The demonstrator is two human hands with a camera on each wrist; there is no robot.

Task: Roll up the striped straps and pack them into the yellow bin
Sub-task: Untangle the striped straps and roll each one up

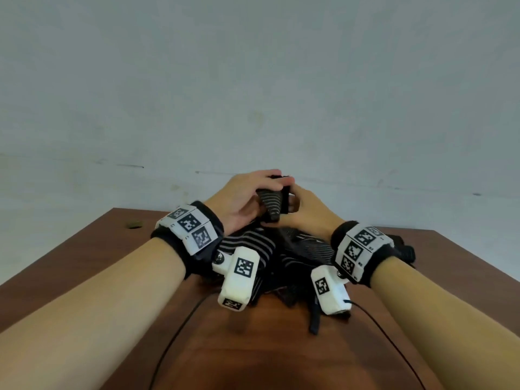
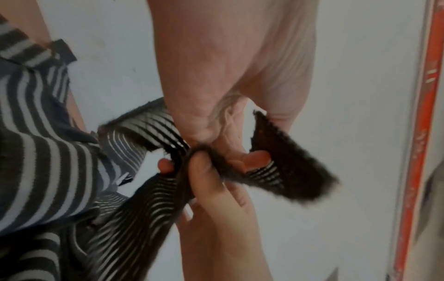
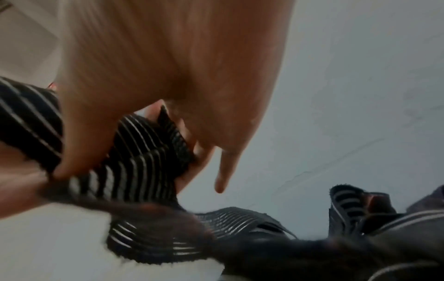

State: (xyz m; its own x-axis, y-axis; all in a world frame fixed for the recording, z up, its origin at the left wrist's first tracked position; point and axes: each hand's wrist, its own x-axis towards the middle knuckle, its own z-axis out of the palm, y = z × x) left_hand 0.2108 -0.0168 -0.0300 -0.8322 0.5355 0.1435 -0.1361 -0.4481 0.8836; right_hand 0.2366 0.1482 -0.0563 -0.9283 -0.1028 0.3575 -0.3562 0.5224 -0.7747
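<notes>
One striped strap (image 1: 272,205) is held up above the desk (image 1: 84,277) by both hands, near the far edge. It is pinched by the left hand (image 1: 239,201) with thumb and curled fingers (image 2: 206,171), and its fuzzy dark end sticks out past them. The other side is gripped by the right hand (image 1: 309,212), with fingers curled around the fabric. The other straps (image 1: 281,257) lie in a loose pile on the desk, under the wrists.
</notes>
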